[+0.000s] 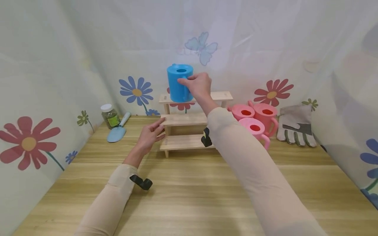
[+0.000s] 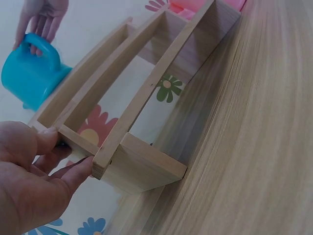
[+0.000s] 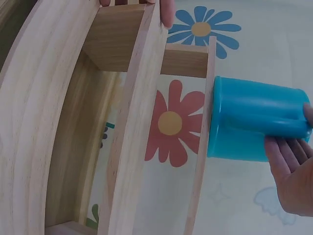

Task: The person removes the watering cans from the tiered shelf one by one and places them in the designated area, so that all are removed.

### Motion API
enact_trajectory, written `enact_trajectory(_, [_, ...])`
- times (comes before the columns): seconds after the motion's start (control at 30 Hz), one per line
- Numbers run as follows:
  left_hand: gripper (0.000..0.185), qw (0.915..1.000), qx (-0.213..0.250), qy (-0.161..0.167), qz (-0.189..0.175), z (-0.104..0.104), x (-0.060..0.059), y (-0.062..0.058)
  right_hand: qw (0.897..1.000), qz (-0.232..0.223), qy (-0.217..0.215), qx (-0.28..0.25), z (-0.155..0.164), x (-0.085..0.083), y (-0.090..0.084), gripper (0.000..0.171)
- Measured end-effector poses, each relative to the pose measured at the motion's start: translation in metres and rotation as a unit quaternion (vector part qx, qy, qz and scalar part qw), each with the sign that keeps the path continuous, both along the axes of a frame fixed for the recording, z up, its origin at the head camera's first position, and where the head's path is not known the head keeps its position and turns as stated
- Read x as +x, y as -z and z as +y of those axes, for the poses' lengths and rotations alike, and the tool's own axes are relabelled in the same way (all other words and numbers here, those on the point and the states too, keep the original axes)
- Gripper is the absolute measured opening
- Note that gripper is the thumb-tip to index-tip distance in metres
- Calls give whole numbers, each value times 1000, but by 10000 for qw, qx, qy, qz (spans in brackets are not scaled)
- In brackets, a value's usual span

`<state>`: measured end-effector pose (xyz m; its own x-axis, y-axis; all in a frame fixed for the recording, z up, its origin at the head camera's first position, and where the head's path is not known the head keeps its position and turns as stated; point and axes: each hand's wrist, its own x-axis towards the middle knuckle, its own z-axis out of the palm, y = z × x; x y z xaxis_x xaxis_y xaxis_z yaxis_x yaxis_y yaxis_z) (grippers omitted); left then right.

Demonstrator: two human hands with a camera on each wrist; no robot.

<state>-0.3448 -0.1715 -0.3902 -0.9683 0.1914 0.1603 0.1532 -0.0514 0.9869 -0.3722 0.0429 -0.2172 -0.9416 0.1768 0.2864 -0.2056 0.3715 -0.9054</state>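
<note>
A blue plastic watering can (image 1: 175, 86) with a round hole in its top stands at the left of the top step of a three-step wooden shelf (image 1: 189, 120). My right hand (image 1: 198, 86) holds the can by its handle, thumb and fingers around it. In the right wrist view, the base of the can (image 3: 244, 107) meets the top board. At the shelf's left end, my left hand (image 1: 150, 136) grips the end of the middle step. The left wrist view has its thumb and fingers (image 2: 73, 175) on the wood.
Several pink watering cans (image 1: 254, 126) stand right of the shelf, partly behind my right sleeve. Beyond them, grey-and-white gardening gloves (image 1: 295, 124) lie against the curtain. At the left are a white-lidded jar (image 1: 110, 116) and a light blue trowel (image 1: 116, 133) on the wooden table (image 1: 177, 196).
</note>
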Motion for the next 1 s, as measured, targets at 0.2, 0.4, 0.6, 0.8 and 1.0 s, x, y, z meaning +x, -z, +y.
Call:
enact_trajectory(0.2, [40,10000,-8,-15,-74,-2,-2,0,9993,-320,125,-141,1,-2,-3,36])
enact_trajectory(0.4, [40,10000,58,12,-76,-2,-3,-2,9994,-312,-21,-145,11,3,-4,34])
enact_trajectory(0.6, [40,10000,0,-6,-58,-6,-2,-6,9975,-131,-497,-481,27,13,-9,31])
enact_trajectory(0.8, [41,9998,82,-29,-174,-9,0,-9,9950,-94,-724,-685,54,26,-4,32])
enact_trajectory(1.0, [41,9995,13,60,-299,-2,-2,-7,9967,-106,-561,-575,90,41,9,40])
